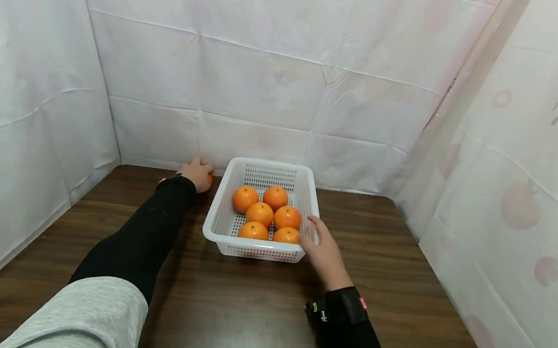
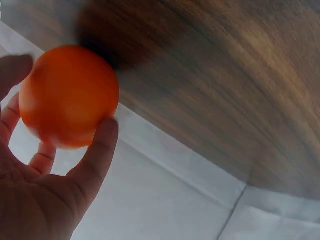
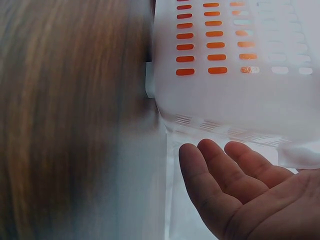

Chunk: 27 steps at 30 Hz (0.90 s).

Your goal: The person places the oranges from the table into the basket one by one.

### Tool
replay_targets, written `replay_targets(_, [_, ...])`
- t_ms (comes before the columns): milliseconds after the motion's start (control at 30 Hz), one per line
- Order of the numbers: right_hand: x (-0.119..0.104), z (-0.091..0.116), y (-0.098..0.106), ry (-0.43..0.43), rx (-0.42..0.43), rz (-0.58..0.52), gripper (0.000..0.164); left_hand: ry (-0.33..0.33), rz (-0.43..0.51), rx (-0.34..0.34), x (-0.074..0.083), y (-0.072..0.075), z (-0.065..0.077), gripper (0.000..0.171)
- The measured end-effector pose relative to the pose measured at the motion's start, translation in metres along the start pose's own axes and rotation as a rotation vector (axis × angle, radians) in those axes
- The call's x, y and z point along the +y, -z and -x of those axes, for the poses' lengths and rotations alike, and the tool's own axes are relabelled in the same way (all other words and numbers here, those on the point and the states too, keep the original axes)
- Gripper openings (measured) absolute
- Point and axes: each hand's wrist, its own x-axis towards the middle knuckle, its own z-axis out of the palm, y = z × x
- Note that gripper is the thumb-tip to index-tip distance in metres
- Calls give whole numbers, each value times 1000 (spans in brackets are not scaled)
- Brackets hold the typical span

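My left hand (image 1: pixel 197 174) reaches to the far table edge and grips an orange (image 2: pixel 70 96). In the left wrist view its thumb and fingers curl round the fruit; in the head view the hand hides most of it. A white plastic basket (image 1: pixel 217 213) with slotted walls stands to the right of that hand, with several oranges (image 1: pixel 260 213) inside. My right hand (image 1: pixel 324 254) is at the basket's front right corner, thumb and index finger spread over the rim. In the right wrist view three fingers (image 3: pixel 220 175) extend loosely beside the slotted wall.
The dark wooden table (image 1: pixel 240 310) carries the basket near its back edge. White fabric sheets (image 1: pixel 257 82) hang behind it and along both sides. The right sheet bears faint printed fruit and characters.
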Motion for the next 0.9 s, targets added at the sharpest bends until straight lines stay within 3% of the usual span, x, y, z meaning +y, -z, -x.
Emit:
replay_targets(133, [3, 0, -1, 3, -1, 1, 64, -25, 14, -7, -4, 1, 6, 54])
replay_targets(300, [6, -1, -1, 9, -3, 5, 65, -79, 25, -69, -7, -4, 11, 58])
replay_targets(367, [5, -2, 0, 8, -2, 6, 64, -72, 40, -92, -7, -5, 12, 60])
replay_targets(667, [3, -2, 0, -16, -5, 18, 65, -79, 85, -92, -7, -6, 21, 61])
replay_targets(900, [1, 0, -1, -7, -4, 11, 68, -76, 49, -72, -9, -8, 20, 59])
